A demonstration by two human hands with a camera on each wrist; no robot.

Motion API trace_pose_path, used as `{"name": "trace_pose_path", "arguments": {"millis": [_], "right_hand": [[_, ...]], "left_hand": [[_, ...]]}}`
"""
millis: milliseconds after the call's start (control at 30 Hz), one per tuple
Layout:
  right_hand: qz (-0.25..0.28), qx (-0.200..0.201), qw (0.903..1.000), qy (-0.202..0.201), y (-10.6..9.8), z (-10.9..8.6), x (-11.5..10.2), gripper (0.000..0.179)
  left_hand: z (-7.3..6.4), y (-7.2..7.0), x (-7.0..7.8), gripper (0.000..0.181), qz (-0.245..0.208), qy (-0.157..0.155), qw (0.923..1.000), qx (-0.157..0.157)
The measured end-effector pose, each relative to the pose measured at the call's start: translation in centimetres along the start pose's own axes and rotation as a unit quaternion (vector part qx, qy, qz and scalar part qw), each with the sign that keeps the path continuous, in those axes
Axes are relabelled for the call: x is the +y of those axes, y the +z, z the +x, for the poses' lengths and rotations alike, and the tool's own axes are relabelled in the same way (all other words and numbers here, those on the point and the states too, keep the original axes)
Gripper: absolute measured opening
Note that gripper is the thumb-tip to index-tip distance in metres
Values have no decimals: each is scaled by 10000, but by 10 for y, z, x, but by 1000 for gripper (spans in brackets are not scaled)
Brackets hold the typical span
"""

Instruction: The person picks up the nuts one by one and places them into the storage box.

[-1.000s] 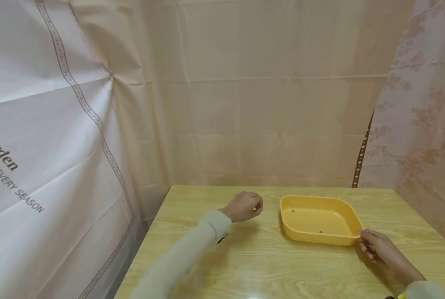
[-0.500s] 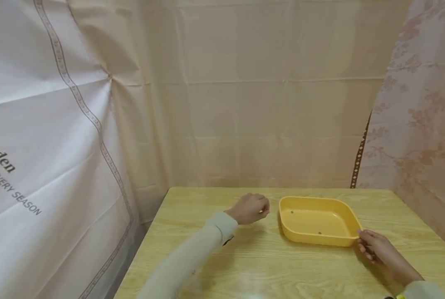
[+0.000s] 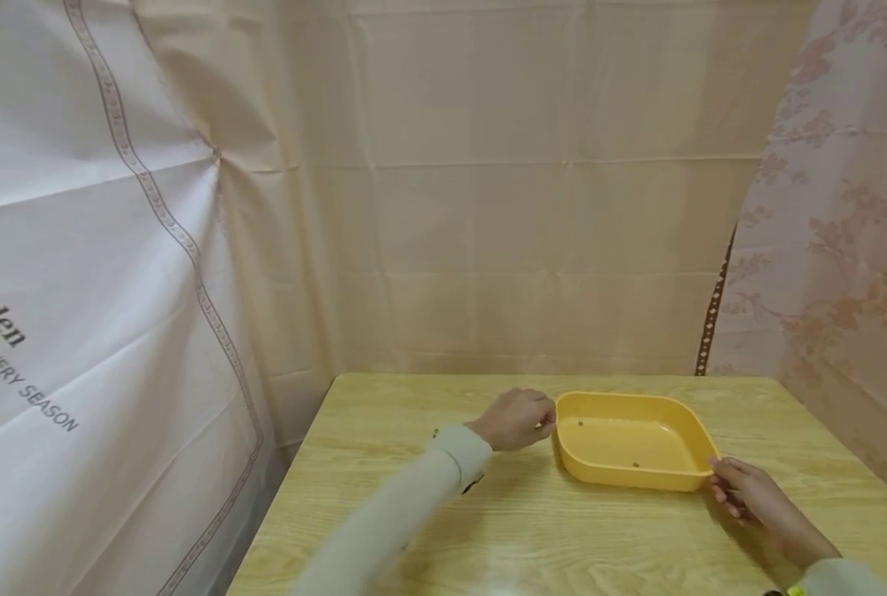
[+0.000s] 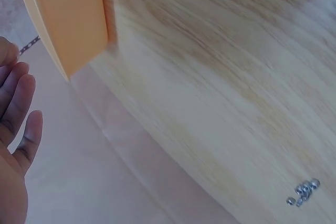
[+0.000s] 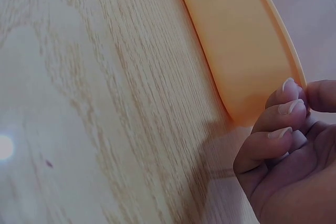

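A yellow tray (image 3: pixel 637 478) with rounded corners sits on the wooden table. My right hand (image 3: pixel 756 497) pinches its near right corner, thumb and fingers on the rim in the right wrist view. At the tray's left end, my left hand (image 3: pixel 513 420) has its fingers curled and their tips right at the rim. I cannot tell what, if anything, is between those fingertips. Two small dark pieces lie in the tray, one near the left end (image 3: pixel 580 424) and one near the front wall (image 3: pixel 635 465). Several small shiny metal nuts (image 4: pixel 304 191) lie clustered on the table.
The light wooden table (image 3: pixel 562 538) reaches to a beige cloth (image 3: pixel 525 207) hung behind it. A white printed cloth (image 3: pixel 100 331) hangs at the left, and a flowered one (image 3: pixel 846 248) at the right. The left sleeve (image 3: pixel 413 513) crosses the table's left half.
My left hand has moved right, up to the tray's left rim. The nut cluster now shows from behind the left sleeve. My right hand keeps its hold on the tray corner.
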State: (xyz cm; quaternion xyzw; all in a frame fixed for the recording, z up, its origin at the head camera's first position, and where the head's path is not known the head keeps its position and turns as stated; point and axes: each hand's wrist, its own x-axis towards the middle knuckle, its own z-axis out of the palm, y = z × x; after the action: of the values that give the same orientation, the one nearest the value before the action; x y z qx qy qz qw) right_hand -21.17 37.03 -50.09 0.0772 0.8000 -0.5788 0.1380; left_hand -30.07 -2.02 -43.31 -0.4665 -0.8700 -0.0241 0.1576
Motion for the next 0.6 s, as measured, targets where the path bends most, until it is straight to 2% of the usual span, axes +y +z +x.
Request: {"name": "trace_pose_path", "arguments": {"millis": [167,433,600], "right_hand": [[5,-26,10000,-27,1,0,1,44],[-21,-28,10000,-26,0,2,-1,44],[-4,-42,10000,23,0,0,-1,44]], "left_hand": [[2,0,7,11,-116,194,9997,25],[5,1,14,10,-122,268,9996,53],[7,7,17,12,-129,304,9995,-25]]}}
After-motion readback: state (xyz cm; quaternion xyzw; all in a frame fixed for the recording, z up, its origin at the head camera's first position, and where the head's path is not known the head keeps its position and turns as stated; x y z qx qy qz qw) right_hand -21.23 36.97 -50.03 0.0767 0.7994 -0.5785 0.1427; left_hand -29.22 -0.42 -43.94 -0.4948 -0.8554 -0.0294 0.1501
